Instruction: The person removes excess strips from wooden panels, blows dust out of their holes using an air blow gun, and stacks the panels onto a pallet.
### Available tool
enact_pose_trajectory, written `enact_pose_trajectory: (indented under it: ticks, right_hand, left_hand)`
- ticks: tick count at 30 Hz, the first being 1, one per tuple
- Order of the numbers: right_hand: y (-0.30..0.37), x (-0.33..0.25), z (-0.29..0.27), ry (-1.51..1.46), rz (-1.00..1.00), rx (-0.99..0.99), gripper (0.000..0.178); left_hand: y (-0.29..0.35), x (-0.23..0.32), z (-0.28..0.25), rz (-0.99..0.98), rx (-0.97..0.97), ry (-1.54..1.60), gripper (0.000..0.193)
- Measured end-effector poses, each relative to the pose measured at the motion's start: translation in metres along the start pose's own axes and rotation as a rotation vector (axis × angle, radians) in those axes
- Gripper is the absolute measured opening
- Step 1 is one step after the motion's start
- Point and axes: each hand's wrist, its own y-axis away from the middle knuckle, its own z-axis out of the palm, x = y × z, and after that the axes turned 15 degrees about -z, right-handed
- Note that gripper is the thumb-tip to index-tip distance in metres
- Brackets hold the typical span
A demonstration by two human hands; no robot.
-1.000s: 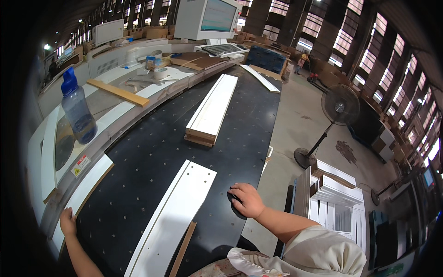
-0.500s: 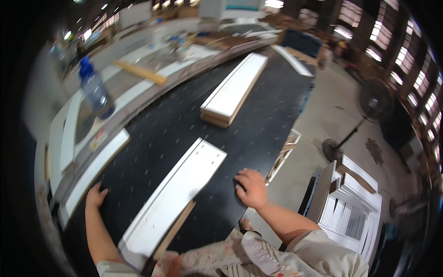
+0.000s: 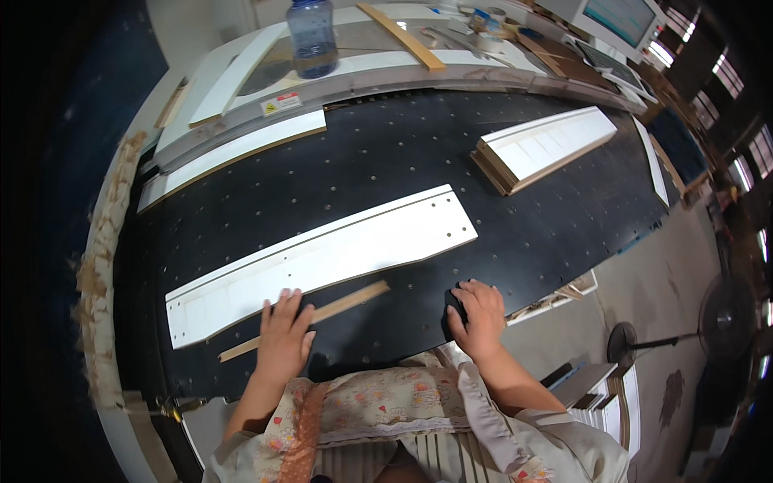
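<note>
A long white board (image 3: 322, 262) with a groove and drilled holes lies slantwise on the black work table (image 3: 386, 153). Along its near side rests a thin wooden strip (image 3: 350, 303), partly covered by my left hand (image 3: 283, 334). That hand is open, fingers spread, with the fingertips at the board's near edge. My right hand (image 3: 479, 318) leans on the table near its front edge, fingers loosely bent, thumb apart, holding nothing. Beyond it, to the far right, sits a stack of grooved white boards (image 3: 551, 145) with brown edges.
Another white board (image 3: 233, 157) lies along the grey machine beam at the far left. Behind the beam stand a blue water bottle (image 3: 312, 40), a yellow wooden bar (image 3: 401, 36) and a monitor (image 3: 618, 20). On the right are a floor fan (image 3: 725, 322) and stacked white panels (image 3: 600, 402).
My view has swung to the left. My left hand has come from the table's left side to the strip and the board's near edge. My right hand stays near the table's front edge.
</note>
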Motion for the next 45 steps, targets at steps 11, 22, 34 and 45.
enact_pose_trajectory:
  ticks: [11,22,34,45]
  right_hand:
    - [-0.021,-0.007,-0.035,-0.392,-0.143,-0.408,0.026]
    - [0.151,0.188,-0.08,-0.87,0.928,1.432,0.016]
    - [0.322,0.178,0.094,-1.02,1.797,0.662,0.008]
    - [0.235,0.243,0.067,-1.039,1.494,0.608,0.026]
  left_hand:
    - [-0.019,0.123,-0.026,0.322,0.379,-0.006,0.027]
    - [0.01,0.117,0.035,0.146,-0.099,-0.014,0.056]
    - [0.01,0.123,0.043,0.112,-0.201,-0.255,0.083]
    - [0.014,0.125,0.041,0.07,-0.201,-0.233,0.087]
